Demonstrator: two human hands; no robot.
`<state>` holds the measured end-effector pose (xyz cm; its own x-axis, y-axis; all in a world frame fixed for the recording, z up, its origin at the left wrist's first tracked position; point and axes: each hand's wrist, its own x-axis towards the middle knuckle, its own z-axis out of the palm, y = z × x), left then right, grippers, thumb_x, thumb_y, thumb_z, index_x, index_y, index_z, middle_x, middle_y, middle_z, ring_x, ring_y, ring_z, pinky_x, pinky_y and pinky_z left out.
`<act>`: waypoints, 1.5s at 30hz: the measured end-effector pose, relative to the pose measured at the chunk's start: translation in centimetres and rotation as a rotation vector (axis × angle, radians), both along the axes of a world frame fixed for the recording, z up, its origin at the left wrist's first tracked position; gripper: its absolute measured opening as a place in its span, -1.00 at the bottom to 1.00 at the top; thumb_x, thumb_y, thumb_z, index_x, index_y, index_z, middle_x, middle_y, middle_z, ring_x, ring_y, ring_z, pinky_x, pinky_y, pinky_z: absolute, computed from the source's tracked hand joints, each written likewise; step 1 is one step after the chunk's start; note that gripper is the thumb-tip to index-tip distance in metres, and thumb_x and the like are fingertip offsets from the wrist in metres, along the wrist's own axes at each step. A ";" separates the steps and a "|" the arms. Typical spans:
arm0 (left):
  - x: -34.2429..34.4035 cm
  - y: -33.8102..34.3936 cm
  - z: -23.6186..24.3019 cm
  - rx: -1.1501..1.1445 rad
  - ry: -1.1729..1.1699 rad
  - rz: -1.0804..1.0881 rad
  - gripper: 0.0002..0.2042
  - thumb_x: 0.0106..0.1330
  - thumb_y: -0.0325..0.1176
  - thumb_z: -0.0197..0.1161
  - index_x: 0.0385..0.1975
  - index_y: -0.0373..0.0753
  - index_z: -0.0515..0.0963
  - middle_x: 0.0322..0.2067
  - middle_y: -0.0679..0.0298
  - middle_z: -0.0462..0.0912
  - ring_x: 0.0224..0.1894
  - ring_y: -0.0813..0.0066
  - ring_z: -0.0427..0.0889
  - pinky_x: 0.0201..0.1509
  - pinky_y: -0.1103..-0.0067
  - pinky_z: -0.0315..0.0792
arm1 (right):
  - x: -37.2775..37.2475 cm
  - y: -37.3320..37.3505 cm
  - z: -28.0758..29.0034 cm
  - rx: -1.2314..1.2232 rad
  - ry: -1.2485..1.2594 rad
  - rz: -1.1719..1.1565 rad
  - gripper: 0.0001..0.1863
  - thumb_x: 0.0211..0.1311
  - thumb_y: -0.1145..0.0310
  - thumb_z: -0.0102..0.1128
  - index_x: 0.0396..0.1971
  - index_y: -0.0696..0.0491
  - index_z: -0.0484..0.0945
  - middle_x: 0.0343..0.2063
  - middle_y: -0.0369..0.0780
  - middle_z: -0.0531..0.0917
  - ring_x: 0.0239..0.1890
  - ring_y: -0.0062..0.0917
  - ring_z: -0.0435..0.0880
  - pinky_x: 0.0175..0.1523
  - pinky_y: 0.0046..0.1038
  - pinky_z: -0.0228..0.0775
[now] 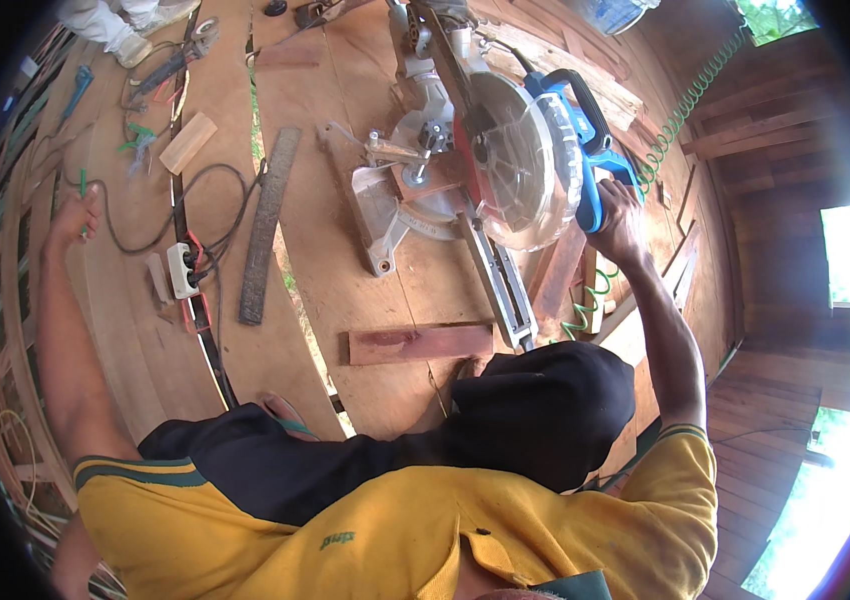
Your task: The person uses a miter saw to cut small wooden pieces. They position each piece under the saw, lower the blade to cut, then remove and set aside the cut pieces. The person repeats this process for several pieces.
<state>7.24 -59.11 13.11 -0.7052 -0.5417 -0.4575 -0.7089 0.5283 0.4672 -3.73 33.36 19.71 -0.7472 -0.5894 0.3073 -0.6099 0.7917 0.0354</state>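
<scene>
My right hand (620,225) is wrapped round the blue handle (593,180) of a miter saw (435,150). A clear guard (535,160) covers the round blade, and a clamp (415,178) stands over a small piece of wood (445,172) on the saw's base. Far out to the left, my left hand (75,215) is closed round a thin green stick (83,182), like a pencil. Between my knees and the saw lies a short reddish board (420,344).
A power strip (183,270) with black cords lies left of a long dark wood strip (270,230). A wood block (188,142) and an angle grinder (170,62) are farther off. A coiled green hose (690,100) runs along the right. Gaps split the plank floor.
</scene>
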 end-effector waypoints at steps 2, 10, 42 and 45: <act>0.4 -0.2 -0.2 -0.005 0.031 -0.012 -0.42 0.50 0.28 0.06 -0.37 -0.23 0.50 -0.63 0.32 0.49 -0.67 0.44 0.48 -0.54 0.38 0.31 | -0.6 -1.0 0.5 -0.007 0.009 0.008 -0.74 -0.11 0.46 0.37 -0.33 0.09 0.57 -0.41 -0.17 0.57 -0.24 -0.20 0.60 -0.04 -0.20 0.38; 2.8 -1.8 -1.2 -0.021 -0.036 0.034 -0.43 0.52 0.26 0.06 -0.41 -0.21 0.48 -0.64 0.34 0.47 -0.67 0.46 0.47 -0.55 0.39 0.30 | -1.5 -0.1 1.5 0.097 -0.035 -0.032 -0.57 0.08 0.37 0.38 0.02 0.03 0.63 -0.23 -0.12 0.69 -0.08 -0.19 0.66 0.06 -0.17 0.44; 6.7 -1.6 2.4 -0.227 0.043 0.030 -0.40 0.49 0.30 0.07 -0.51 -0.18 0.48 -0.66 0.30 0.54 -0.65 0.44 0.56 -0.60 0.44 0.41 | 1.4 1.5 -18.6 -1.615 -1.101 -0.618 -0.64 0.48 0.24 0.27 0.07 0.19 0.58 -0.20 -0.27 0.73 -0.34 -0.75 0.59 -0.28 -0.65 0.44; 4.3 0.8 3.4 -0.179 -0.026 -0.049 -0.37 0.48 0.31 0.07 -0.45 -0.24 0.52 -0.63 0.25 0.58 -0.63 0.38 0.59 -0.58 0.37 0.45 | -3.5 0.6 -21.5 -1.711 -1.042 -0.653 -0.67 0.47 0.18 0.28 -0.07 0.18 0.64 -0.33 -0.24 0.69 -0.54 -0.69 0.47 -0.52 -0.63 0.27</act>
